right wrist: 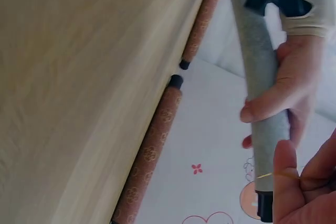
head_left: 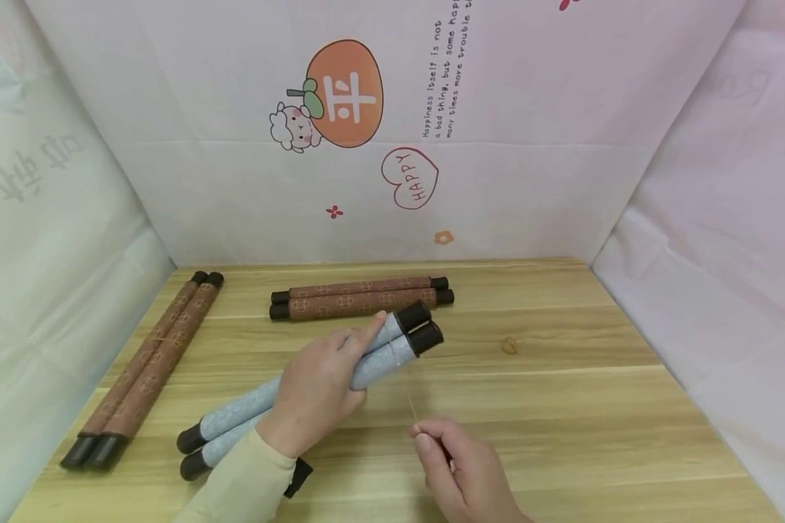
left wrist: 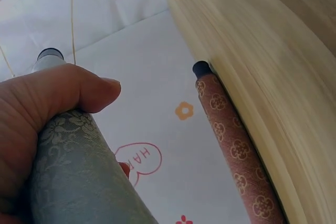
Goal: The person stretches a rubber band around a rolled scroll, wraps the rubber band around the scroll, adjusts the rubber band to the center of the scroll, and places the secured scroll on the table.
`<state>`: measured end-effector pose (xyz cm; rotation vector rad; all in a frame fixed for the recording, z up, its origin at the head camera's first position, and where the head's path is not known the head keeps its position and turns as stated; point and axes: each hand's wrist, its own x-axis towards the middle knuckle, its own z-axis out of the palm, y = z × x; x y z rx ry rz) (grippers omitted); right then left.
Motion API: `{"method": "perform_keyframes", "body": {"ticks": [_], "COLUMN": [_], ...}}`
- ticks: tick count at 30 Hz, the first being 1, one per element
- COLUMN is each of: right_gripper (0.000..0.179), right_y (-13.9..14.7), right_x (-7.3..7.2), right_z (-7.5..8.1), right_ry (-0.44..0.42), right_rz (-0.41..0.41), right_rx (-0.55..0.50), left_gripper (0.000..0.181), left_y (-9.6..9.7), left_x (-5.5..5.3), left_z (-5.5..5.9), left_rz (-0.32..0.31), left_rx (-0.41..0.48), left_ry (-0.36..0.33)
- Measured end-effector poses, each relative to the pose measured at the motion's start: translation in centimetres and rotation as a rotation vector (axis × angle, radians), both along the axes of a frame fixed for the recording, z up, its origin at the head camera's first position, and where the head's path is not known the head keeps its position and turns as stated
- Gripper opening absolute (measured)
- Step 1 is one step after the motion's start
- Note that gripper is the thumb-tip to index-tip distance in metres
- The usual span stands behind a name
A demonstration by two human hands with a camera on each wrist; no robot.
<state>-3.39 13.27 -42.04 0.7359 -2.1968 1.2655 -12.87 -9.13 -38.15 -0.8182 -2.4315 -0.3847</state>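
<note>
A pair of light blue scrolls (head_left: 238, 399) with black end knobs lies side by side, tilted with the far right end raised off the table. My left hand (head_left: 317, 385) grips them around the middle, its thumb lying over the patterned surface in the left wrist view. Near the knobs at the raised end, a thin rubber band (head_left: 411, 396) passes over the scrolls and stretches down toward me. My right hand (head_left: 461, 468) pinches its other end between thumb and fingers. The right wrist view shows the band (right wrist: 265, 175) crossing the roll just above its black knob.
Two brown patterned scrolls (head_left: 153, 363), banded together, lie along the table's left side. Another brown pair (head_left: 360, 298) lies at the back, before the white printed cloth (head_left: 235, 203). A loose rubber band (head_left: 509, 346) rests on the wooden table (head_left: 595, 421) at right.
</note>
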Motion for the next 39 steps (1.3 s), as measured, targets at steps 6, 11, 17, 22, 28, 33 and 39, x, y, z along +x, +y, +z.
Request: {"method": "perform_keyframes", "body": {"ticks": [6, 11, 17, 22, 28, 33, 39], "right_gripper": [0.037, 0.039, 0.037, 0.027, 0.030, 0.037, 0.031], "right_y": [0.2, 0.2, 0.2, 0.8, 2.7, 3.1, 2.7], "right_x": [1.3, 1.4, 2.1, 1.9, -0.1, -1.3, -2.4], "right_z": [0.2, -0.3, 0.0, 1.0, 1.5, 1.2, 0.7], "right_ry": [0.030, 0.087, -0.013, -0.507, -0.928, -1.110, -1.234], "right_rz": [-0.039, -0.020, -0.046, 0.027, 0.350, 0.684, 1.066], "right_rx": [-0.084, -0.142, -0.245, -0.552, -0.854, -1.108, -1.504], "left_gripper": [0.108, 0.102, 0.100, 0.100, 0.098, 0.098, 0.101], "left_y": [-0.6, -1.1, -1.6, -1.8, -1.8, -1.8, -1.6], "left_x": [-0.5, -0.8, -0.9, -0.6, -0.2, 0.3, 0.6], "left_z": [0.5, 1.1, 1.8, 2.4, 2.8, 2.9, 2.9], "left_rz": [0.061, 0.082, 0.092, 0.068, 0.043, 0.011, -0.080], "left_rx": [0.009, 0.019, 0.054, 0.104, 0.126, 0.126, 0.108], "left_ry": [-0.084, -0.120, -0.139, -0.127, -0.109, -0.069, -0.001]}}
